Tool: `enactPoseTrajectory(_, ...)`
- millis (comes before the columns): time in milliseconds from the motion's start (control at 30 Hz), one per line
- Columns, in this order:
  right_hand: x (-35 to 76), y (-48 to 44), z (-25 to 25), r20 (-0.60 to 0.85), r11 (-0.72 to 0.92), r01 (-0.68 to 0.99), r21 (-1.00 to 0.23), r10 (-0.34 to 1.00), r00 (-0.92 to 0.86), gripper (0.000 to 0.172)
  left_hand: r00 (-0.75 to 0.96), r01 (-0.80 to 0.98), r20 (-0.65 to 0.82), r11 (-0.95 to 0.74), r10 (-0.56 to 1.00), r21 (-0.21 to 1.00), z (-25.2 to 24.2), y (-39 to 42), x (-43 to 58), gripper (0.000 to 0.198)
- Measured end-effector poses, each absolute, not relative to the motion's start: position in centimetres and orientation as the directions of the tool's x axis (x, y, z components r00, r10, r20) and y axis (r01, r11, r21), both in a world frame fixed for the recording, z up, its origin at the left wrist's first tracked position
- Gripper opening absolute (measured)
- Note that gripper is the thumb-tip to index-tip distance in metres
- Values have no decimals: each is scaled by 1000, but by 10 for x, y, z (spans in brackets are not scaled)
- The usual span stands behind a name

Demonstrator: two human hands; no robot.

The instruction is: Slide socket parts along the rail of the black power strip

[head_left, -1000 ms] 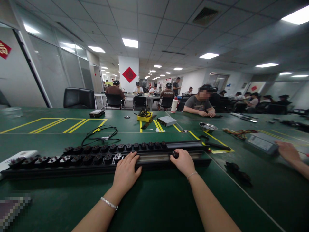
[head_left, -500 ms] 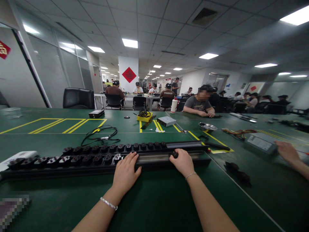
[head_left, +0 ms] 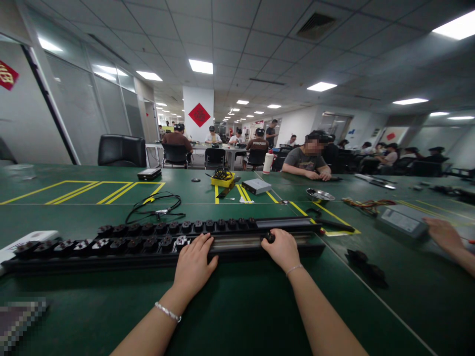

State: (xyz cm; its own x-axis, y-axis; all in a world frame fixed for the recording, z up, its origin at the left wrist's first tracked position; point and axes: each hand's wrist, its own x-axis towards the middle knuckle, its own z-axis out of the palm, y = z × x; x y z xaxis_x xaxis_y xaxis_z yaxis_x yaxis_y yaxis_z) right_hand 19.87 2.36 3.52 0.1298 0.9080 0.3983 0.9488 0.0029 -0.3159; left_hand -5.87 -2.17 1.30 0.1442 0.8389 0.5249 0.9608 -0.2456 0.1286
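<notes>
Across the table lies a long black rail (head_left: 111, 264) with a row of black plug-like pieces (head_left: 118, 244) along its left part, some showing pale metal prongs. My left hand (head_left: 195, 262) rests on the rail just right of that row, fingers stretched and thumb apart. Further right, my right hand (head_left: 282, 252) pinches a small black round piece (head_left: 270, 237) over the rail's bare groove; the fingers hide most of it. Behind runs a second black rail (head_left: 287, 223) with its own row of similar black pieces (head_left: 186, 227).
Behind the rails are a coiled black cable (head_left: 154, 207), a yellow box (head_left: 221, 180), a grey box (head_left: 256, 186) and a metal bowl (head_left: 319, 194). At right, a co-worker's hand (head_left: 447, 237) is by a power supply (head_left: 403, 220). A dark object (head_left: 366, 267) lies nearer.
My hands and the rails hold their places. Only a very slight shift of the whole view shows.
</notes>
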Motion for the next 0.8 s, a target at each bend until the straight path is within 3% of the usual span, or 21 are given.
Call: enactPoseTrajectory(800, 197, 19, 42, 353, -20, 931, -363, 922, 158, 18, 159, 956, 526, -263, 835, 129, 12, -21, -60, 41)
